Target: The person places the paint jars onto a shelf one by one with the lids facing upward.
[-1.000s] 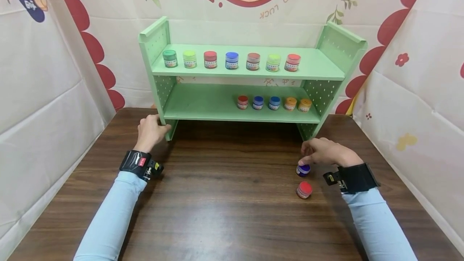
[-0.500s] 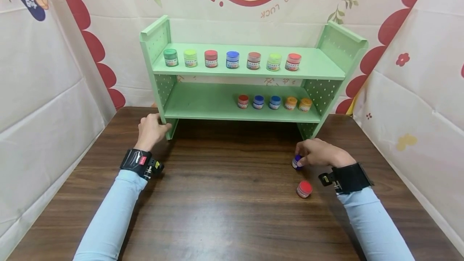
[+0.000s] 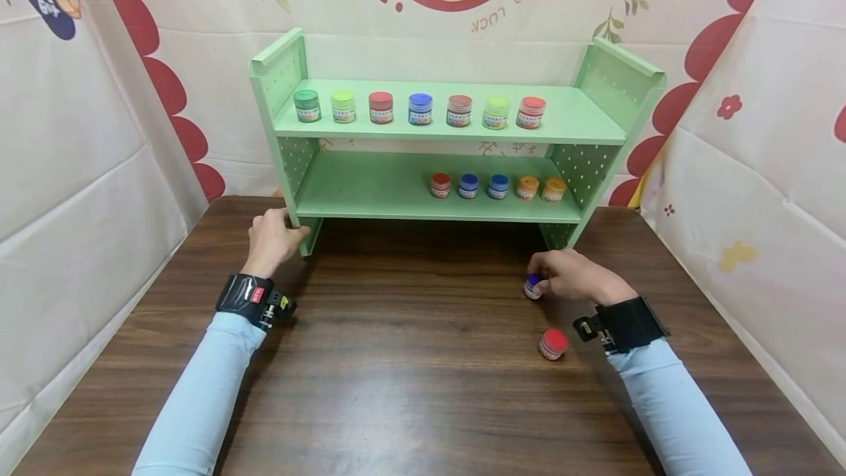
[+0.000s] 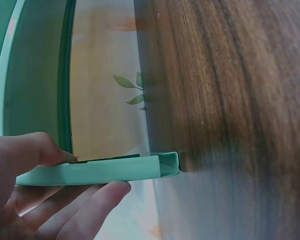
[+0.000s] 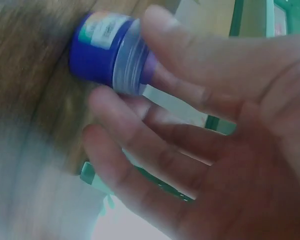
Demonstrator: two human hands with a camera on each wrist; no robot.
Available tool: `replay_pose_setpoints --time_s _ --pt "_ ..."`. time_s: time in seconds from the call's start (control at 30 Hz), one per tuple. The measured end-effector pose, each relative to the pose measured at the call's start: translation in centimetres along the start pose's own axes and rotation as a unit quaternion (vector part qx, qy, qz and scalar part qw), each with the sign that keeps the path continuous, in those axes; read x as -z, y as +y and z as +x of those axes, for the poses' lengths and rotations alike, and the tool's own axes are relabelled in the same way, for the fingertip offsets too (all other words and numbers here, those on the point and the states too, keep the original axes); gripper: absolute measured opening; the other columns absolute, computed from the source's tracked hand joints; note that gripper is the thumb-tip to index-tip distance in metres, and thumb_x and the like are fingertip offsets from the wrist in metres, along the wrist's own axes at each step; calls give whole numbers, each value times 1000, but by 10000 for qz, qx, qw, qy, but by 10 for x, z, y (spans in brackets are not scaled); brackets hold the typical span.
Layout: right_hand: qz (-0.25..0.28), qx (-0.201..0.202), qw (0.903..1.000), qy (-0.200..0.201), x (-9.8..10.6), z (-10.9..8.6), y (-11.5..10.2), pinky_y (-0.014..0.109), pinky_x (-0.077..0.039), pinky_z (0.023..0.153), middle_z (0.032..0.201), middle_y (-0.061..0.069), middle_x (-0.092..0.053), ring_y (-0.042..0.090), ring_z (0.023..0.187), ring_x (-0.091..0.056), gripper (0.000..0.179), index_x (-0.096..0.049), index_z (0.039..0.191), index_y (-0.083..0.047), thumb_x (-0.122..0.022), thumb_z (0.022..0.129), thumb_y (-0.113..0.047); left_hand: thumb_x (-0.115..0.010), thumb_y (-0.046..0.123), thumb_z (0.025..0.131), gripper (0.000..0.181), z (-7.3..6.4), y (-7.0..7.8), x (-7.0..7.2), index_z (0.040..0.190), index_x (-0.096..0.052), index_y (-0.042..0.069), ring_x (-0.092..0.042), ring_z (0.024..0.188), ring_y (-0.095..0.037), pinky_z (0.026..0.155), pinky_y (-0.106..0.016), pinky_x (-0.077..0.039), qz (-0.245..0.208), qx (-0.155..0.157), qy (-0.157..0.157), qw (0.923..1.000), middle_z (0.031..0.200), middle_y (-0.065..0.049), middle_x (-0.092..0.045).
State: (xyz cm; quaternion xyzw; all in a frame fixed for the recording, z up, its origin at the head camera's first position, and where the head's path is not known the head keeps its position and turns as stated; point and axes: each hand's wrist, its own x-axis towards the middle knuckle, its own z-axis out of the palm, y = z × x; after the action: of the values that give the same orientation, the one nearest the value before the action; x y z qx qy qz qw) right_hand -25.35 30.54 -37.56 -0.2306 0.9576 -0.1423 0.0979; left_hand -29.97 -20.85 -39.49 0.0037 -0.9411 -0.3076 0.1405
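Note:
My left hand (image 3: 272, 242) grips the lower left leg of the green shelf (image 3: 436, 217); in the left wrist view the thumb lies on one side of the leg (image 4: 100, 171) and the fingers on the other. Near the shelf's right leg, my right hand (image 3: 573, 275) pinches a small dark blue paint jar (image 3: 532, 286) by its lid. The right wrist view shows the jar (image 5: 97, 52) with a white label and clear collar, between thumb and fingers, close over the wooden table. A red-lidded jar (image 3: 553, 344) stands on the table nearer the person.
Several jars, among them a dark green one (image 3: 307, 106), line the upper tier. The lower tier holds several smaller ones toward its right, with a red jar (image 3: 440, 186) leftmost. A printed white cloth (image 3: 436, 61) hangs behind and at both sides of the brown table (image 3: 396, 358).
My right hand has taken the blue jar by its lid and moved it left and away from the person, toward the shelf. The left hand stays on the shelf leg.

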Motion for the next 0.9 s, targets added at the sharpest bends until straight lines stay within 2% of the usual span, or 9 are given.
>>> replay_pose_setpoints --time_s 0.23,0.33,0.6,0.73,0.9 --pt "-166 311 9993 152 -3 2 0 39 -52 79 105 8 -71 20 90 -61 28 -71 116 -3 -75 88 -1 -70 25 92 32 1 0 -1 110 -72 -2 -67 98 -43 84 -57 -49 13 -10 -5 10000 98 -23 -74" --pt "-129 298 9993 193 -3 1 0 39 -52 80 106 8 -71 20 90 -61 31 -72 118 -4 -75 87 1 -70 26 92 34 1 -1 -1 111 -71 -2 -67 99 -44 85 -57 -49 32 -2 -23 10000 99 -24 -74" --pt "42 22 9998 211 -5 3 2 34 -47 75 95 6 -67 18 83 -56 37 -69 120 -6 -82 86 -9 -70 26 92 34 2 -1 -1 111 -72 -2 -67 100 -45 86 -57 -49 16 -16 -16 10000 98 -24 -74" --pt "13 17 9997 240 -7 4 2 32 -45 73 92 6 -65 17 81 -55 39 -68 119 -4 -84 85 -14 -70 26 92 34 3 -2 -2 111 -72 -2 -67 100 -45 85 -57 -49 24 -3 -16 10000 99 -23 -74" --pt "-82 82 9995 288 -8 5 1 33 -46 72 89 4 -64 17 81 -55 33 -70 115 -4 -82 86 -11 -70 26 92 34 3 -3 -3 111 -72 -2 -66 98 -43 83 -56 -49 46 -8 -7 10000 99 -23 -73"
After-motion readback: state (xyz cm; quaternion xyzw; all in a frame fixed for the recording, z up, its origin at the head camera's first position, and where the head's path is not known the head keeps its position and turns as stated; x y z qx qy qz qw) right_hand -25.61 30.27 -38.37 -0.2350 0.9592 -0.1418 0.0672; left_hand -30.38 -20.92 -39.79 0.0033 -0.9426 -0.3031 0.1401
